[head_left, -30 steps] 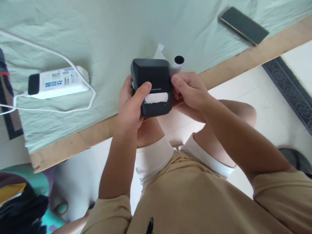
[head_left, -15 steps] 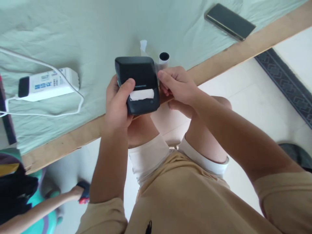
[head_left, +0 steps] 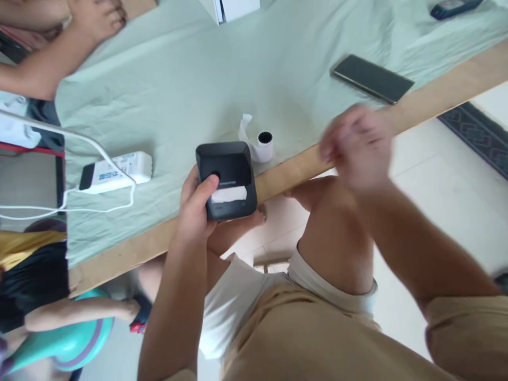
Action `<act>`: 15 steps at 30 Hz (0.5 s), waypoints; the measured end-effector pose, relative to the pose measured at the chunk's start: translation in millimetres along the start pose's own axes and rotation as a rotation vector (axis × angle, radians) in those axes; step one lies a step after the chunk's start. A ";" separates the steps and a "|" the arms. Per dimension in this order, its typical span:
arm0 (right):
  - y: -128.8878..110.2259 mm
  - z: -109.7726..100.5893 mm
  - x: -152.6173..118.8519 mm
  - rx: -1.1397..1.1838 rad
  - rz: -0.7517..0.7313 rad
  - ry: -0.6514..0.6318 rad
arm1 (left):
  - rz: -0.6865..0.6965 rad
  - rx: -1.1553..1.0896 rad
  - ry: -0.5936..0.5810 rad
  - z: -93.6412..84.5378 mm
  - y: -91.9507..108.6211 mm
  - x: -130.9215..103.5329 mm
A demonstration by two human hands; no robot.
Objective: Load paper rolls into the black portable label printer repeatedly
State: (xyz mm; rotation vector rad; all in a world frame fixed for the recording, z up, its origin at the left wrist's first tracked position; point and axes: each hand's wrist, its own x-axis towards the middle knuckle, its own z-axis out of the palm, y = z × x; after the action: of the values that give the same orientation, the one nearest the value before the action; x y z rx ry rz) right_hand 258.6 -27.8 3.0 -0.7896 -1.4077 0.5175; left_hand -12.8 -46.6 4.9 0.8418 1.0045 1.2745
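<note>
A small black printer (head_left: 227, 168) is in my left hand (head_left: 197, 203), thumb on its top and fingers under its left side. A white paper strip (head_left: 229, 194) sticks out of its slot. Just right of the printer, a roll of white paper (head_left: 265, 147) stands on the cloth near the wooden edge, its loose end curling to the left. My right hand (head_left: 359, 145) is raised over the table edge, apart from the roll and the printer. Motion smears its fingers, so what they hold, if anything, cannot be made out.
A black phone (head_left: 372, 78) lies at the right on the green cloth (head_left: 178, 90). At the left are a white power strip (head_left: 119, 172) and its cable. A white box (head_left: 234, 8) and another person's hand (head_left: 101, 18) are at the far side.
My right hand has moved away to the right from beside the printer and roll. My left hand still holds the printer. The view has shifted, showing more of the far table.
</note>
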 end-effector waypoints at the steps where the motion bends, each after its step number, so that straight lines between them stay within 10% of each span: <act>1: 10.4 -26.8 14.8 -0.154 -0.061 0.129 | -0.031 0.011 0.013 -0.3 1.4 -0.6; 3: 33.7 -80.4 48.2 -0.562 -0.035 0.229 | -0.043 0.034 0.028 -1.0 4.4 -1.7; 6: 59.2 -131.9 89.8 -1.088 0.395 -0.026 | -0.095 0.067 0.076 -2.0 8.7 -2.9; 10: 66.2 -133.2 105.9 -1.266 0.712 -0.319 | -0.164 0.134 0.084 -5.0 12.0 -3.0; 15: 72.0 -126.7 105.3 -1.288 0.815 -0.293 | -0.192 0.198 0.090 -6.1 14.4 -5.1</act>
State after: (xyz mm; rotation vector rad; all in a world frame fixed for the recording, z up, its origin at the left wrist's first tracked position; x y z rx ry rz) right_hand 405.3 74.4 21.6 -2.4579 -1.5831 0.2686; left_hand -23.7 -50.1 16.7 0.8222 1.2679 1.0686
